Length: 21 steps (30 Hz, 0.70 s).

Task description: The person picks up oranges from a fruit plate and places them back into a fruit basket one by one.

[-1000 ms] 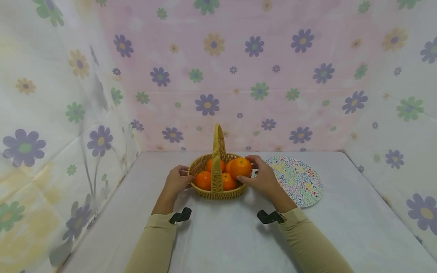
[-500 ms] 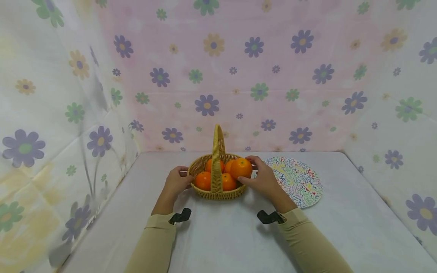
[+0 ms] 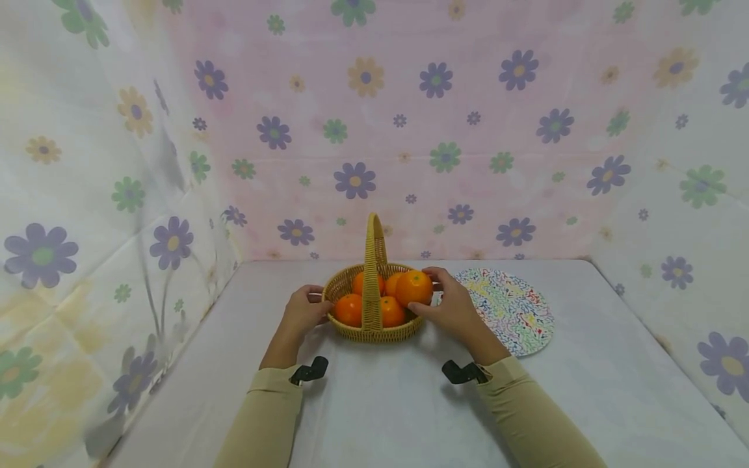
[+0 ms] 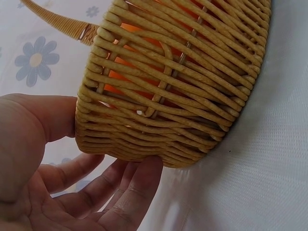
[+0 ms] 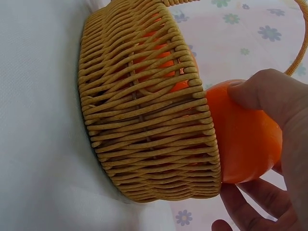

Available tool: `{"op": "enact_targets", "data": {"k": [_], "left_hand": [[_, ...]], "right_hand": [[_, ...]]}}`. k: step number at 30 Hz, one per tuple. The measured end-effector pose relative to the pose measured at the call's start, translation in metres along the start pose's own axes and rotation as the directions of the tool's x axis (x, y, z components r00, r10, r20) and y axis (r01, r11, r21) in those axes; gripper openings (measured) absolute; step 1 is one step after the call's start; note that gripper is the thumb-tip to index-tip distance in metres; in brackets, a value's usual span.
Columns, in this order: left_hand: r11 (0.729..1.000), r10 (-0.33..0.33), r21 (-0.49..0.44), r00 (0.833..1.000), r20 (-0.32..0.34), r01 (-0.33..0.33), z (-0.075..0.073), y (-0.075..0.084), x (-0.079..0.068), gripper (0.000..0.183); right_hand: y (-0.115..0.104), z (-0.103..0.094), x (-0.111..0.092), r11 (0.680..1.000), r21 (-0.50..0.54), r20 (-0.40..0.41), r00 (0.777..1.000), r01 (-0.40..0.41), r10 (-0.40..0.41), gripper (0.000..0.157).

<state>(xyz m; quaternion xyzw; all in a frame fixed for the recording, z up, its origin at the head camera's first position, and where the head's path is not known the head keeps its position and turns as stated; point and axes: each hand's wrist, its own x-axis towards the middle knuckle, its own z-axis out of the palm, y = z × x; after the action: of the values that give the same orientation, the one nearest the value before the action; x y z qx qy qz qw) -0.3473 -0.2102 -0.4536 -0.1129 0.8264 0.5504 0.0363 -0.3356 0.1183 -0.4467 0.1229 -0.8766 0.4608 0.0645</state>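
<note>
A woven wicker basket (image 3: 379, 335) with a tall arched handle stands on the table. Several oranges (image 3: 348, 311) lie in it, partly hidden by the handle. My left hand (image 3: 301, 311) grips the basket's left end. In the left wrist view, its thumb lies at the rim and its fingertips (image 4: 149, 173) touch the outer wall. At the right end, my right hand (image 3: 453, 309) holds one orange (image 3: 414, 288) between thumb and fingers. The right wrist view has this orange (image 5: 245, 137) at the basket rim, bulging out past it.
A round mat (image 3: 521, 312) with multicoloured speckles lies on the white-covered table (image 3: 380, 403), right of the basket and partly behind my right hand. Flower-printed cloth (image 3: 404, 130) hangs behind and at both sides.
</note>
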Motion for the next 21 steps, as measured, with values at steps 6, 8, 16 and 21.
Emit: {"op": "enact_targets", "data": {"k": [6,8,16,21], "left_hand": [[1.0,0.013,-0.006,1.0,0.006,-0.013,-0.0004,-0.0014,-0.0004,0.049],[1.0,0.016,-0.004,1.0,0.009,-0.016,-0.0005,-0.0012,-0.0004,0.049],[1.0,0.004,0.0,1.0,0.013,-0.004,-0.0004,-0.0012,0.002,0.049],[1.0,-0.008,0.01,1.0,0.013,0.007,0.0,-0.0003,0.0021,0.049]], "right_hand": [[0.001,0.0001,0.0003,1.0,-0.006,-0.001,1.0,0.006,-0.006,0.08],[0.0011,-0.0001,0.0007,1.0,-0.009,-0.004,1.0,0.005,-0.005,0.08],[0.0012,-0.0012,0.0012,1.0,-0.013,-0.007,1.0,0.007,-0.007,0.082],[0.0016,-0.0015,0.0012,1.0,0.005,-0.004,1.0,0.02,-0.02,0.083]]}}
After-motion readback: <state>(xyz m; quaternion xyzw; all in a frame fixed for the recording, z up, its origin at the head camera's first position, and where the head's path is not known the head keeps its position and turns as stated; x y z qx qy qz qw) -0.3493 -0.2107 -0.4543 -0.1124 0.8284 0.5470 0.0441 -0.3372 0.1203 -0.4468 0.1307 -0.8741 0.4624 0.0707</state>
